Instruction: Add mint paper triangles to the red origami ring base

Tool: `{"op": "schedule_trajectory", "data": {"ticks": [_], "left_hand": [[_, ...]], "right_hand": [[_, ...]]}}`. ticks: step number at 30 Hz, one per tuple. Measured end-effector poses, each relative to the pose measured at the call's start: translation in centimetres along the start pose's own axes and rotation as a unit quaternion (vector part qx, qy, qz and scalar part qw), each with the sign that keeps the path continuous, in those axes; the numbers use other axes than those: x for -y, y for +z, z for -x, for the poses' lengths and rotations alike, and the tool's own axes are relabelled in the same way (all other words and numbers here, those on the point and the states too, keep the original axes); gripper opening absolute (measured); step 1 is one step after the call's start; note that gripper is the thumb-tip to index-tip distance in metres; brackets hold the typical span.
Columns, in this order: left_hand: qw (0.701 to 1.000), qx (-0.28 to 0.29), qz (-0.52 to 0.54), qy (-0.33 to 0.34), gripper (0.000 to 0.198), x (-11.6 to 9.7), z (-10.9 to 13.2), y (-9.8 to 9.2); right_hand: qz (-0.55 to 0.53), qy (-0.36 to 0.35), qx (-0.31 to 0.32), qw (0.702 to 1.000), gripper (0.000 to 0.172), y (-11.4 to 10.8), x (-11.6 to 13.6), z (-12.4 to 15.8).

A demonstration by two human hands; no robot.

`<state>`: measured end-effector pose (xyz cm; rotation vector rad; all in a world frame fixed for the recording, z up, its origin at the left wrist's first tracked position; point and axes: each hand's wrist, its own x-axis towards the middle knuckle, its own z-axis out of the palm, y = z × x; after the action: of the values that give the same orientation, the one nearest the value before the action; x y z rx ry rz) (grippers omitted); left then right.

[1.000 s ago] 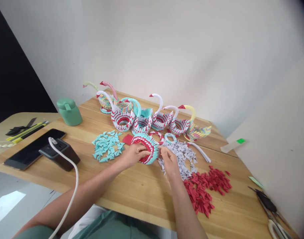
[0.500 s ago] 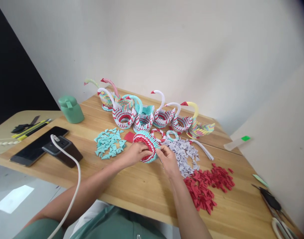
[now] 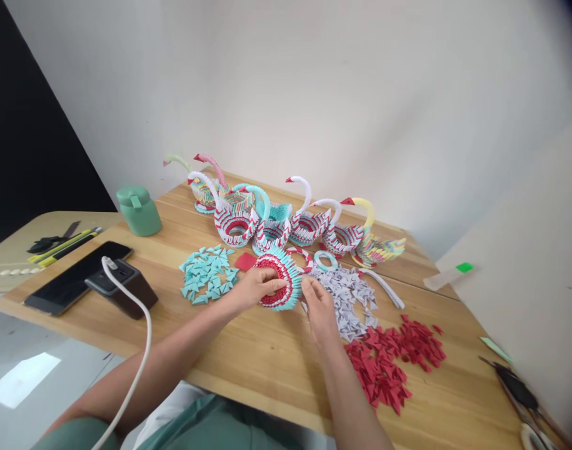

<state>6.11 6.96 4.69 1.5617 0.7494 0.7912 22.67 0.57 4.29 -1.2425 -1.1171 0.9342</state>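
A round bowl-like ring of folded paper (image 3: 292,289), red inside with white and turquoise outer rows, is held tilted above the table. My left hand (image 3: 257,289) is closed on its left side, thumb across the red middle. At the right rim, my right hand (image 3: 319,306) pinches by the turquoise points; whether a loose piece is between its fingertips is hidden. Behind the right hand spreads a pile of pale lilac folded pieces (image 3: 349,297). Turquoise triangles (image 3: 208,275) lie left of the ring, and red ones (image 3: 379,369) lie to the right.
Several folded-paper swans (image 3: 236,225) stand in a row at the back. Near them lie a turquoise-and-white ring (image 3: 326,260) and a white curved neck (image 3: 383,287). A phone (image 3: 55,287), a black power block (image 3: 121,284) with a white cable and a green container (image 3: 139,211) are left; scissors (image 3: 532,434) right.
The paper ring has turned, showing more of its red inner face. My right fingers have shifted outward to its edge, while my left hand keeps its hold. The view has shifted slightly.
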Motion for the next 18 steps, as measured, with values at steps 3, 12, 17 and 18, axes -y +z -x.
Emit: {"op": "schedule_trajectory", "data": {"ticks": [3,12,17,18], "left_hand": [[1.0,0.006,-0.018,0.015,0.047,0.14,0.06,0.15],[0.997,-0.011,-0.074,0.037,0.041,0.71,0.11,0.37],[0.993,-0.013,-0.102,0.057,0.04,0.08,0.02,0.07],[0.992,-0.012,-0.109,0.062,0.04,-0.04,0.03,0.02]], "right_hand": [[0.016,-0.006,-0.004,1.0,0.028,-0.17,0.16,0.03],[0.054,-0.016,-0.009,0.998,0.026,-0.03,0.36,-0.04],[0.053,-0.017,-0.002,0.998,0.026,-0.05,0.46,-0.15],[0.047,-0.018,0.001,0.999,0.026,-0.09,0.5,-0.17]]}}
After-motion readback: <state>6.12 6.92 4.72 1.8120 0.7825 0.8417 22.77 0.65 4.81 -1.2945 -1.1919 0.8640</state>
